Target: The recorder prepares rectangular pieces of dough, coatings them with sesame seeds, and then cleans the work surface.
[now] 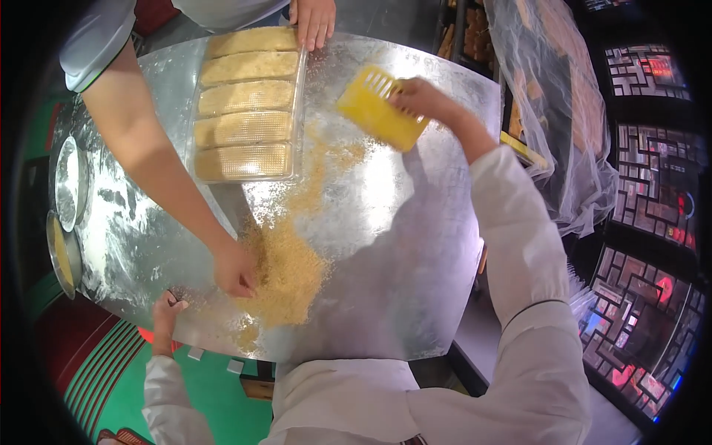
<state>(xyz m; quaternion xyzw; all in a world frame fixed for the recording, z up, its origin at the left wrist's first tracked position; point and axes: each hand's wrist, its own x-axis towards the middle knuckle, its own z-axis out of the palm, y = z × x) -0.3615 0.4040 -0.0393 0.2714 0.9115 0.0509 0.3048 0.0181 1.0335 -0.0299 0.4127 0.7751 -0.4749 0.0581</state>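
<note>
My right hand point(417, 102) is raised over the far right of the metal table, closed on a flat-looking yellow plastic piece with slots point(378, 107), blurred by motion. My left hand point(167, 310) is at the near left edge of the table with its fingers curled; what is in them, if anything, I cannot make out. A heap of golden crumbs point(297, 278) lies on the table, with a thinner trail running away from me. A co-worker's hand point(236, 271) reaches into the heap's left side, fingertips pinched together.
A clear plastic tray point(297, 141) holds several long pale-gold cakes at the far side, beside the co-worker's other hand point(314, 21). Two round metal bowls point(83, 182) point(70, 259) stand at the left edge, near white flour point(119, 222). Plastic sheeting point(556, 111) covers a rack on the right.
</note>
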